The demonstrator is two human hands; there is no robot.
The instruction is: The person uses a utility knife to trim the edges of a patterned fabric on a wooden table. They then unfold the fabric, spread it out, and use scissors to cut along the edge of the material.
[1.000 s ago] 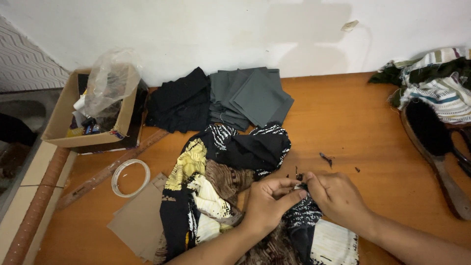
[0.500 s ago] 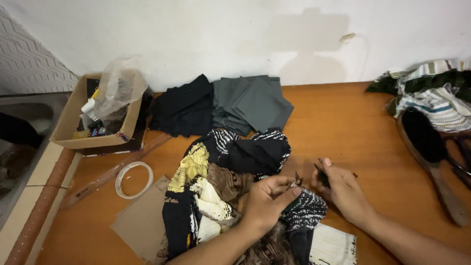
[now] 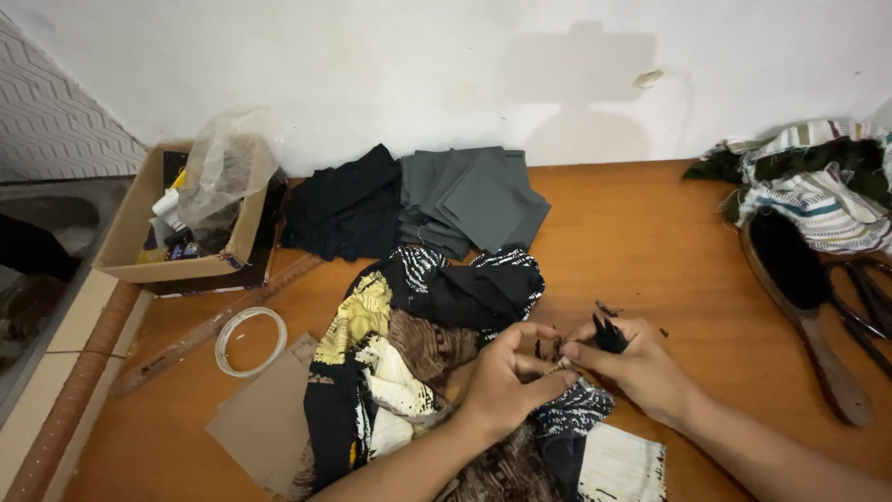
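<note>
The orange table [image 3: 650,232] carries everything. At its middle lies a heap of patterned cloth [image 3: 418,363] in black, white, yellow and brown, loose and unfolded, running down to the near edge. Beyond it, against the wall, two folded piles sit touching: black cloth [image 3: 348,209] on the left, grey cloth [image 3: 478,195] on the right. Judging by that, the folded piles look finished and the patterned heap is the larger part left.

Both hands meet over the near right end of the heap. The left hand [image 3: 506,381] has its grip pinched together on a small bit of fabric or thread, too small to tell which. The right hand [image 3: 636,367] has its grip clamped on a small black scrap [image 3: 609,336], held just above the heap. A few dark snippets [image 3: 609,308] lie on the bare wood just beyond the fingers.

At the left edge stands a cardboard box [image 3: 130,246] with a clear plastic bag [image 3: 228,163] and small items in it. Near it lie a long ruler [image 3: 214,325], a tape ring [image 3: 251,341] and flat cardboard [image 3: 265,423] partly under the heap. On the right, striped cloth [image 3: 818,191], a brush [image 3: 804,288] and scissors [image 3: 869,307] lie well apart from the hands. Nothing blocks the hands; only the heap crowds them.
</note>
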